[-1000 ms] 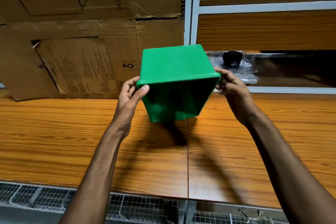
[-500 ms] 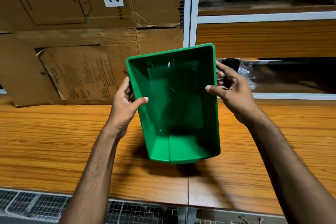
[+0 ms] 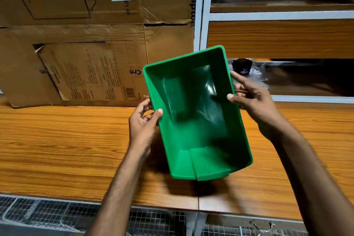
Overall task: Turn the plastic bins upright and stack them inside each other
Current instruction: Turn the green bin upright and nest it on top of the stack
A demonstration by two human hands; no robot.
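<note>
A green plastic bin [image 3: 199, 136] hangs in the air above the wooden shelf, its opening facing up toward me and its low front lip nearest me. It is empty inside. My left hand [image 3: 142, 124] pinches the bin's left rim with the thumb over the edge. My right hand [image 3: 252, 101] holds the right rim, thumb on the inside and fingers behind. The bin is turned a little clockwise. No other bin is in sight.
The wooden shelf surface [image 3: 67, 149] runs left to right under the bin. Flattened cardboard boxes [image 3: 86, 48] lean against the back left. A white rack post [image 3: 201, 15] stands behind the bin. A black item in clear plastic [image 3: 243, 69] lies on the back right shelf. Wire mesh [image 3: 47, 216] lies below the front edge.
The bin was bottom-up a second ago; both hands have flipped it so the opening faces up, then lowered it slightly and twisted it clockwise.
</note>
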